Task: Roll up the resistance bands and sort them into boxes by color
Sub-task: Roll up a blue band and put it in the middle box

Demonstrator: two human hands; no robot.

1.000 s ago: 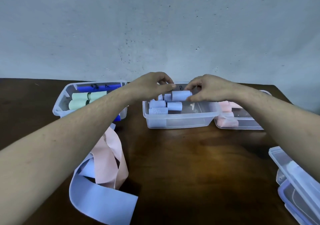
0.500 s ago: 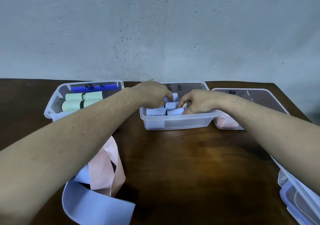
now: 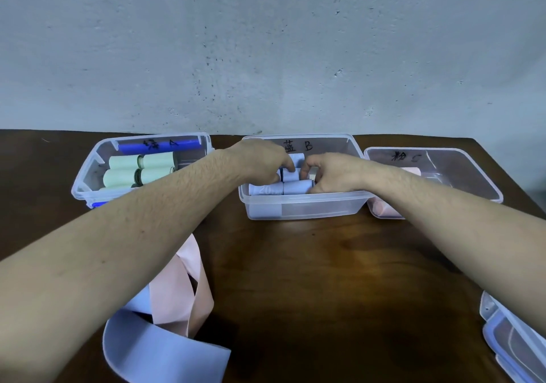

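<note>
Left fingers: curled down into the middle box, pinching the left end of a blue roll; thumb hidden.
Right fingers: bent around the same roll's right end, apparently to keep the coil from springing open while seating it.
Left hand: over the box's left half, knuckles up.
Right hand: over the right half, mirroring the other.
Blue rolls: packed side by side against the front wall, one showing "20".
Middle box: clear plastic, at the desk's far edge, centre; back wall marked "蓝 B", matching its blue contents.
Left box: far-left, holding green rolls; second character "A", first one unclear.
Right box: far-right, pink rolls at its front; marked "粉" and probably "C".
Loose bands: pink band and blue band unrolled near the front-left edge, likely next.
Lids: stacked at the right edge.
</note>
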